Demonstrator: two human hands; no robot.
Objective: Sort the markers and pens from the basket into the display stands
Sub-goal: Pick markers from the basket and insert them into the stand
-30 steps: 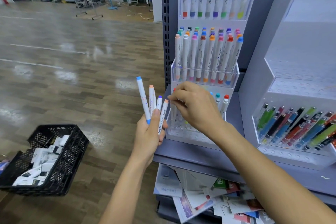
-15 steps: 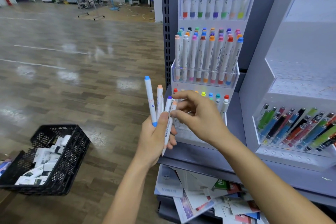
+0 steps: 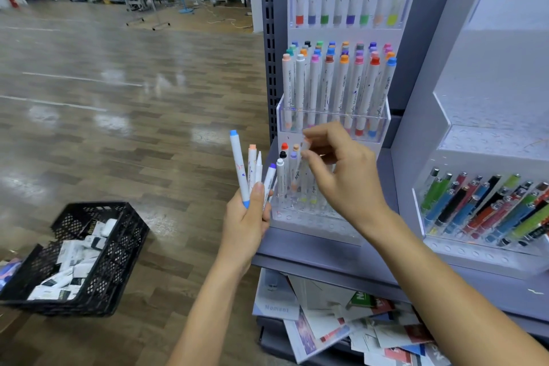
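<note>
My left hand [image 3: 246, 226] grips a fan of several white markers [image 3: 239, 166] with blue, peach, white and purple tips, held upright just left of the clear tiered marker stand [image 3: 312, 224]. My right hand [image 3: 347, 184] pinches one white marker [image 3: 305, 147] between thumb and forefinger over the stand's lowest tier, beside markers with red, black and lilac caps. The upper tiers are full of capped markers [image 3: 335, 86]. The black basket [image 3: 118, 249] sits on the floor at lower left with white packets inside.
A white stepped stand [image 3: 475, 249] at right holds slanted coloured pens [image 3: 487, 211]. Both stands sit on a grey shelf [image 3: 312, 258]; loose booklets [image 3: 341, 327] pile on the shelf below. Wooden floor stretches left, with easels and a fan far off.
My right hand took one marker from the bunch in my left hand and carried it right to the stand's lowest tier. My left hand stayed about where it was.
</note>
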